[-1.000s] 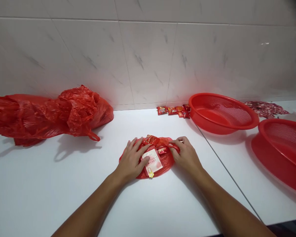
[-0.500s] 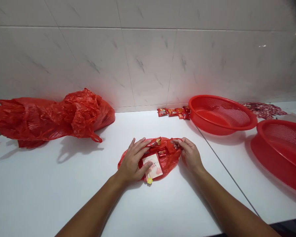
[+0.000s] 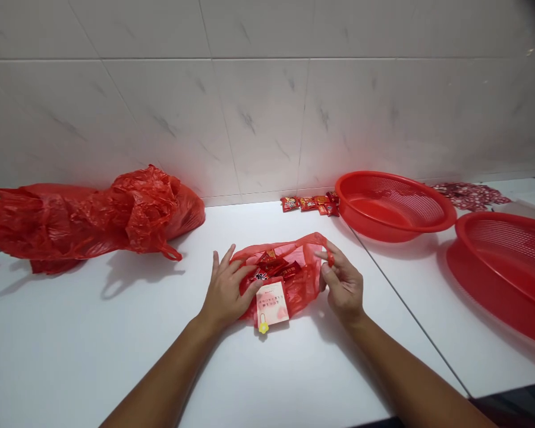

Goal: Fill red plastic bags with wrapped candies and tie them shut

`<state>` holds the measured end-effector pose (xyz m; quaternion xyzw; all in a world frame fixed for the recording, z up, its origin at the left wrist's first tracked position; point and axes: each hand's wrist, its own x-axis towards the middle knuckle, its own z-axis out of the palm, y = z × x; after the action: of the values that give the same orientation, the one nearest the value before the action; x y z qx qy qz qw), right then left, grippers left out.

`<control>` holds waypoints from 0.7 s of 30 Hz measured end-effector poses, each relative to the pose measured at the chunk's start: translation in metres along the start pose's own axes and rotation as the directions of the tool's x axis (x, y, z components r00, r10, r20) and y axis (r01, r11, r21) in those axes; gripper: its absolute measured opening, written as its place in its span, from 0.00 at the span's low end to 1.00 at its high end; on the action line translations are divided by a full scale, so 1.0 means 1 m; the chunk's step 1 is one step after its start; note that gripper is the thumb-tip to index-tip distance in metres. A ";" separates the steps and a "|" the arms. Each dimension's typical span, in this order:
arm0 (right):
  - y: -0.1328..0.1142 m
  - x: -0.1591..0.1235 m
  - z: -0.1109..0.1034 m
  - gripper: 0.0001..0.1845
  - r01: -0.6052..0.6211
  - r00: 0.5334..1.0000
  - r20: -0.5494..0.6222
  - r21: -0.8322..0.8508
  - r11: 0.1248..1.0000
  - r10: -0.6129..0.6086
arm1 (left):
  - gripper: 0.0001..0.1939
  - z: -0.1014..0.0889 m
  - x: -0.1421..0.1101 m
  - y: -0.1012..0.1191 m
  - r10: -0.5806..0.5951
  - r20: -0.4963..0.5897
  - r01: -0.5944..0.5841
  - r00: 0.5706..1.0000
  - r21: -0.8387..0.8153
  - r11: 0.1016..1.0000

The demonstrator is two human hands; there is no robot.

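Note:
In the head view a thin red plastic bag (image 3: 301,288) lies on the white table, its mouth spread. Several small red snack packets (image 3: 289,270) rest inside it. At the bag's near side lies a pale printed card (image 3: 271,306) with a yellow flower clip (image 3: 263,327) at its lower edge. My left hand (image 3: 226,290) lies on the bag's left side with fingers spread, the thumb near the card's upper left corner. My right hand (image 3: 342,282) grips the bag's right edge, a loop of red plastic round a finger.
Big bundled red plastic bags (image 3: 147,214) sit at the back left by the tiled wall. Several red packets (image 3: 310,204) lie at the back. Two red baskets (image 3: 396,229) (image 3: 508,267) stand to the right, with patterned red-and-white pieces (image 3: 470,196) behind them.
My right hand has raised and pulled the bag's edge to the right, opening its mouth wider. My left hand has slid left, uncovering more of the card and packets.

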<state>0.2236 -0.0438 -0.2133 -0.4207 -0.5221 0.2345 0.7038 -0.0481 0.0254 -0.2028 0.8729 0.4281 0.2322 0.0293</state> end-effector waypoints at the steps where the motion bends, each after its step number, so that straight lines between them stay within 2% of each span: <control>1: 0.000 0.002 0.000 0.17 -0.030 0.999 -0.046 -0.014 0.999 0.029 | 0.22 -0.005 0.000 -0.002 0.025 0.016 -0.025 1.000 -0.003 1.000; 3: 0.001 0.007 0.000 0.22 -0.102 0.986 -0.136 -0.037 0.994 0.096 | 0.32 -0.013 -0.001 -0.003 0.101 0.092 -0.100 0.991 -0.017 0.995; 6: 0.003 0.013 0.001 0.27 -0.173 0.966 -0.203 -0.036 0.984 0.162 | 0.56 -0.021 -0.004 -0.001 0.192 0.202 -0.186 0.960 -0.050 0.981; 8: 0.004 0.015 0.002 0.28 -0.171 0.964 -0.212 -0.032 0.985 0.160 | 0.60 -0.022 -0.005 0.003 0.201 0.216 -0.193 0.955 -0.059 0.979; 13: 0.006 0.011 0.002 0.28 -0.127 0.976 -0.181 -0.030 0.991 0.119 | 0.45 -0.020 -0.007 0.010 0.201 0.117 -0.197 0.973 -0.046 0.979; 17: 0.004 0.005 0.004 0.29 -0.047 0.994 -0.097 -0.023 0.999 0.044 | 0.32 -0.010 -0.010 0.021 0.278 -0.050 -0.280 0.959 -0.048 0.959; 21: 0.002 -0.001 0.007 0.32 0.104 0.994 0.020 -0.015 0.995 -0.103 | 0.05 0.002 -0.012 0.041 0.291 -0.138 -0.302 0.947 -0.061 0.951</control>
<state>0.2167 -0.0407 -0.2144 -0.3966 -0.5520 0.1976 0.7064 -0.0231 -0.0096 -0.1989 0.9088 0.2831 0.3065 0.0020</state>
